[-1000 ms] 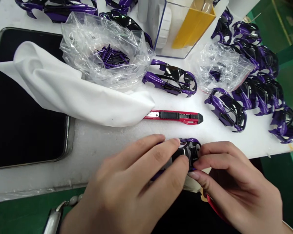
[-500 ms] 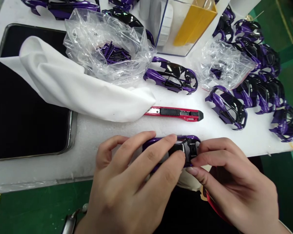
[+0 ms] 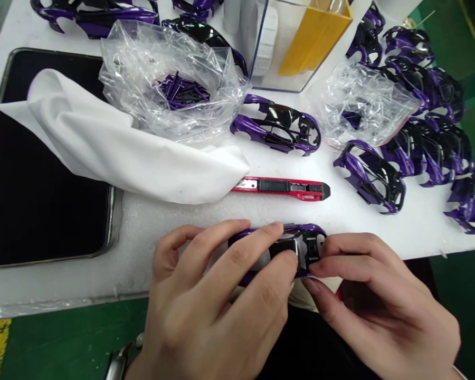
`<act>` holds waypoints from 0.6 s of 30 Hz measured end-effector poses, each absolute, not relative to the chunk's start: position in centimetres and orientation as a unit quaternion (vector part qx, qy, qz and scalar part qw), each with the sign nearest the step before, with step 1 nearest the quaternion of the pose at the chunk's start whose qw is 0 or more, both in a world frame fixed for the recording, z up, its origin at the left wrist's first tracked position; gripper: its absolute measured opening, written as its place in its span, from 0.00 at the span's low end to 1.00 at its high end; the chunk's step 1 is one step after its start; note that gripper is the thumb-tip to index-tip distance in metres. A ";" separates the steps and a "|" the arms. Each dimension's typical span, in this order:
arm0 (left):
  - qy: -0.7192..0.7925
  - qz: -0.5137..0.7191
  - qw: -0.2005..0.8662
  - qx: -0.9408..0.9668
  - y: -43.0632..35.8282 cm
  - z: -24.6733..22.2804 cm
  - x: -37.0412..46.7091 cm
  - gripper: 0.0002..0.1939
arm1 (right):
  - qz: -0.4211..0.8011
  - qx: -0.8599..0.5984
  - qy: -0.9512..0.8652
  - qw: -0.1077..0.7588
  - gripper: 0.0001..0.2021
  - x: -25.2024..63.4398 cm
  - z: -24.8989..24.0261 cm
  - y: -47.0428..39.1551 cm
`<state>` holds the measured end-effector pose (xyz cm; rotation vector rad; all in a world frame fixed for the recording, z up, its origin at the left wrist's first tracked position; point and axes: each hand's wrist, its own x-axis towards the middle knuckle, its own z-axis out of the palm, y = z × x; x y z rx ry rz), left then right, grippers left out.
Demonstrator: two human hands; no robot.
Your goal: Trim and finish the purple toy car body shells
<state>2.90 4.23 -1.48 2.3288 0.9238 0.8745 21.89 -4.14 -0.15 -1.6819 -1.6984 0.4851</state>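
A purple and black toy car shell (image 3: 312, 244) lies at the table's front edge under both hands. My left hand (image 3: 221, 295) is laid over its left and middle part, fingers closed round it. With thumb and fingertips, my right hand (image 3: 380, 290) pinches the shell's right end; whether a small part sits between those fingertips is hidden. Just beyond the shell lies a red and black utility knife (image 3: 288, 188), its left end under a white cloth (image 3: 142, 153). Another shell (image 3: 281, 125) rests behind the knife.
At the left is a dark-screened tablet (image 3: 35, 211). Open plastic bags (image 3: 134, 68) hold small purple parts. A clear box (image 3: 288, 47) with a yellow piece stands at the back. Several shells (image 3: 372, 177) cover the right side.
Both hands keep their grip on the shell, and the right hand's thumb has shifted slightly at its right end. The whole view has moved a little.
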 end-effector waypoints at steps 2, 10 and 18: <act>0.343 0.316 0.244 0.850 4.2 -1.5 3.0 0.10 | 0.188 -0.651 -0.650 0.346 0.08 21.9 0.0 -4.1; 0.353 0.310 0.241 0.849 4.3 -1.2 3.7 0.08 | 0.199 -0.681 -0.614 0.346 0.07 21.3 0.0 -4.4; 0.360 0.308 0.245 0.846 4.4 -0.8 3.9 0.07 | 0.210 -0.696 -0.594 0.345 0.06 21.0 0.3 -4.2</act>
